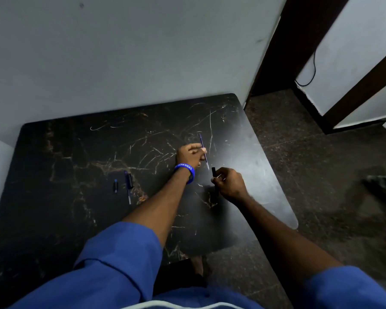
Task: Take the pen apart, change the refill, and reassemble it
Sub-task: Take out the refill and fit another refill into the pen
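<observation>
My left hand (pixel 188 155), with a blue wristband, pinches a thin blue refill (pixel 202 146) that slants from upper left to lower right, its tip pointing down toward my right hand. My right hand (pixel 230 185) grips a black pen barrel (pixel 214 172), whose open end sticks up near the refill's tip. The two are close but apart. To the left on the black marble table (pixel 76 152) lie a second blue refill with a dark pen part (pixel 128 186) beside it and a small black cap piece with a blue end (pixel 115 185).
The table stands against a grey wall (pixel 120 52). Its right edge (pixel 274 175) drops to a dark speckled floor. A doorway with a dark frame (pixel 276 52) and a hanging cable (pixel 310 70) lies at the upper right. Footwear sits on the floor at the far right.
</observation>
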